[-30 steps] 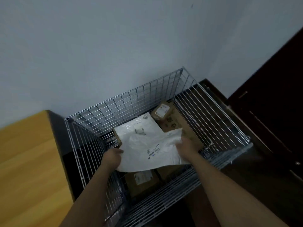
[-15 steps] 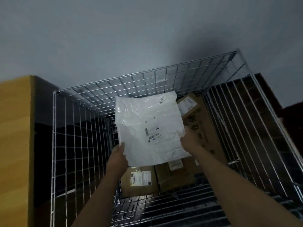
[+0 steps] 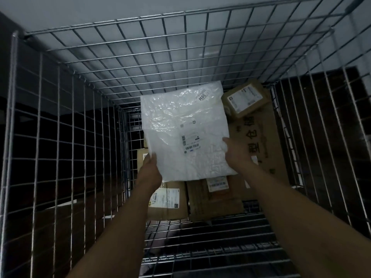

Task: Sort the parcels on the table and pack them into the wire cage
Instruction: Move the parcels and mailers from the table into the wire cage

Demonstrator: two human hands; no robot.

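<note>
Both my arms reach down into the wire cage [image 3: 60, 121]. A flat white plastic mailer bag [image 3: 186, 131] with printed labels is held between my hands. My left hand [image 3: 149, 169] grips its lower left edge and my right hand [image 3: 236, 153] grips its right edge. The bag hangs over several brown cardboard parcels on the cage floor: a small labelled box [image 3: 246, 100] at the back right, a large flat carton [image 3: 259, 145] under my right hand, a labelled box [image 3: 168, 201] in front left and another box [image 3: 214, 199] beside it.
Wire walls stand close on the left, the back and the right [image 3: 321, 127]. The near part of the cage floor [image 3: 200, 247] shows bare wire. A pale wall [image 3: 100, 9] rises behind the cage.
My view has moved closer and looks straight down into the cage. Both hands have carried the white bag lower and deeper inside, over the boxes.
</note>
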